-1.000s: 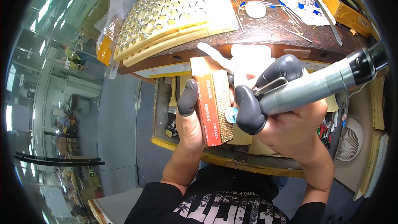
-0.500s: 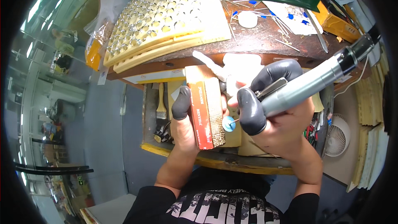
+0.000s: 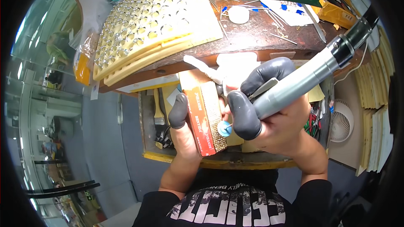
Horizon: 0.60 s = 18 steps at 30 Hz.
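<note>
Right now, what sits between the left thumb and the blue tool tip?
In the head view, only the red-edged block held by the left hand; the right hand's blue tip touches its studded edge.

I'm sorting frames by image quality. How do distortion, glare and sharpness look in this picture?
Head view: strong fisheye, so the workbench edge bows and a black rim frames the picture. The centre is sharp: the grey rotary handpiece in the right hand and the red-edged block in the left hand. Bright glare on the left glass washes out detail.
</note>
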Each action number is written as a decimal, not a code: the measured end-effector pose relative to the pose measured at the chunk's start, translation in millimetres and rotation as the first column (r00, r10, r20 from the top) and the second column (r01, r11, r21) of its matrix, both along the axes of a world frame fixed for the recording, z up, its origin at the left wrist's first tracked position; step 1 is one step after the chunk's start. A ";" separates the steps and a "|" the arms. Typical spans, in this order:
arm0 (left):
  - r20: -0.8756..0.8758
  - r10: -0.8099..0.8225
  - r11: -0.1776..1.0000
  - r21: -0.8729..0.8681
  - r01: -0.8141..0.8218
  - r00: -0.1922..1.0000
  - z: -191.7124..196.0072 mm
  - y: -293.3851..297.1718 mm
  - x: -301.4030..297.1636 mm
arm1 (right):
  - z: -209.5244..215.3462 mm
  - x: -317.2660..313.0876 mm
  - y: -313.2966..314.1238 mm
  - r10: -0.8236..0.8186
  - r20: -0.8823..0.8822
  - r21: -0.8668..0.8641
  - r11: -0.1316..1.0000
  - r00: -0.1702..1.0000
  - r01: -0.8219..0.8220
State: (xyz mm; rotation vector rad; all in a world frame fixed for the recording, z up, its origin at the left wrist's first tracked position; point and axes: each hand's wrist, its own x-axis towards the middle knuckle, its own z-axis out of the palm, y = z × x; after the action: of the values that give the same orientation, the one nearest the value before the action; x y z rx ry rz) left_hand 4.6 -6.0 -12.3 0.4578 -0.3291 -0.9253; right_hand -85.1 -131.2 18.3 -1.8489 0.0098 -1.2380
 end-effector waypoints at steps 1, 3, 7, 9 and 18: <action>0.011 -0.020 1.000 -0.009 0.021 1.000 0.4 0.3 0.1 | -0.5 0.5 -0.6 -0.001 -0.001 0.004 1.000 1.000 0.001; 0.019 -0.044 0.999 -0.014 0.044 0.999 3.9 -0.1 -1.3 | -1.4 1.2 -1.6 -0.005 0.014 -0.016 1.000 1.000 0.005; 0.150 0.104 0.940 0.308 -0.146 0.983 8.0 2.6 -3.5 | -0.9 1.6 0.6 0.001 0.004 0.002 1.000 1.000 -0.001; 0.219 0.081 0.931 0.333 -0.152 0.972 10.7 0.8 -3.9 | -0.6 0.2 0.1 -0.013 -0.006 -0.010 1.000 1.000 0.012; 0.167 0.044 0.989 0.131 -0.067 0.985 22.0 1.2 -8.1 | -3.3 2.3 2.6 -0.014 -0.003 0.006 1.000 1.000 0.014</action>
State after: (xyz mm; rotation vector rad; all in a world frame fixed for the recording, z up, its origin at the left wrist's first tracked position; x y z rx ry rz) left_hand -3.5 -4.8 9.7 0.6679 -0.4026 -0.8606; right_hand -82.8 -128.6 15.0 -1.8479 0.0279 -1.2434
